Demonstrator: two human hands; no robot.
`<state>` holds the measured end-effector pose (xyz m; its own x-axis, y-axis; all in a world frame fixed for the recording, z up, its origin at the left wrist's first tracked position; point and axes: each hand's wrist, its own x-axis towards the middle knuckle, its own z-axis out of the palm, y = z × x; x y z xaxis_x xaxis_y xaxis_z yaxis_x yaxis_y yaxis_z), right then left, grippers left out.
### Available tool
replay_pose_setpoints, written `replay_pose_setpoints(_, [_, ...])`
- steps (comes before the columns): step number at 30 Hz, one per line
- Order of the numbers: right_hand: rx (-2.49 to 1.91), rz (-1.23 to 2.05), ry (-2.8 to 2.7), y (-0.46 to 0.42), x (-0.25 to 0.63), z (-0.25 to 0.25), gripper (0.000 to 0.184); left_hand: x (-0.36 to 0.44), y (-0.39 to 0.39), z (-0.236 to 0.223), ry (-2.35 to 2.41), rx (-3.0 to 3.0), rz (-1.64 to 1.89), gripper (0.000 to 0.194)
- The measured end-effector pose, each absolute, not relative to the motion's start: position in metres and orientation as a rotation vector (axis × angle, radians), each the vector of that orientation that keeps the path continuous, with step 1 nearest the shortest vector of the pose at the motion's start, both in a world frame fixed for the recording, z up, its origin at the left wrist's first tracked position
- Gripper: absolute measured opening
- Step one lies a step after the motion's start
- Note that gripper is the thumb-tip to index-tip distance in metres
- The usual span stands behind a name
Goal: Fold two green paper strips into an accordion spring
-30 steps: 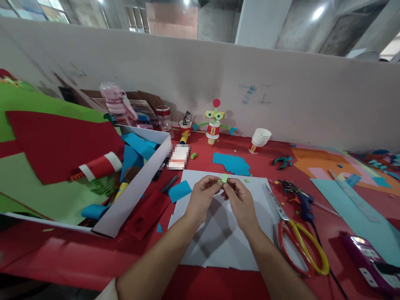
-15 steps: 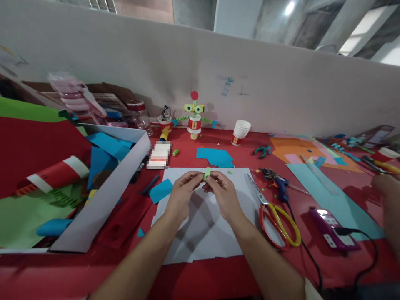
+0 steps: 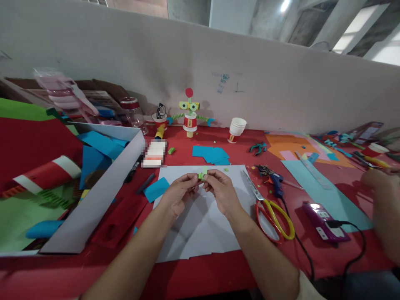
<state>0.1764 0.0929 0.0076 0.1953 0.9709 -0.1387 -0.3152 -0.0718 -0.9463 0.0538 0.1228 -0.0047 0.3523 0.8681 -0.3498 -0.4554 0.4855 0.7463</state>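
Above the white paper [image 3: 200,227], a small folded green paper strip [image 3: 203,172] is pinched between both my hands. My left hand [image 3: 179,191] grips its left end between thumb and fingers. On the other end, the thumb and fingers of my right hand [image 3: 221,189] are closed. Part of the strip stands upright from the fingertips. Beyond the hands lie blue paper pieces [image 3: 211,154], and a small green folded piece [image 3: 171,150] rests to their left. Scissors with red and yellow handles [image 3: 275,221] lie right of my right forearm.
A paper-cup robot figure [image 3: 190,121] stands against the wall, with stacked cups [image 3: 236,130] nearby. A white box [image 3: 96,200] of craft scraps fills the left. To the right are a glue gun [image 3: 278,183], a purple power strip [image 3: 325,223] and another person's hand [image 3: 378,179].
The view has shifted slightly, moving the scene left. More of the green strip now shows between my fingertips, and my hands have parted a little.
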Motion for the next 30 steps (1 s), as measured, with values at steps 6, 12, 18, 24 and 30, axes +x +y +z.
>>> replay_pose_setpoints(6, [-1.116, 1.309, -0.747, 0.094, 0.176, 0.006, 0.013, 0.055, 0.126, -0.012, 0.759, 0.503, 0.903, 0.021])
replay_pose_setpoints(12, [-1.150, 1.293, -0.770, 0.094, 0.175, 0.004, 0.012, 0.054, 0.126, -0.013, 0.779, 0.476, 0.867, 0.016])
replay_pose_setpoints(18, [-1.178, 1.252, -0.824, 0.092, 0.176, 0.002, 0.009, 0.052, 0.127, -0.005, 0.810, 0.506, 0.846, 0.013])
replay_pose_setpoints(24, [-1.221, 1.182, -0.849, 0.092, 0.174, 0.001, 0.007, 0.053, 0.125, -0.001, 0.912, 0.535, 0.887, 0.017])
replay_pose_setpoints(30, [-1.142, 1.191, -0.745, 0.094, 0.174, 0.006, 0.009, 0.060, 0.119, -0.001, 0.837, 0.609, 1.021, 0.023])
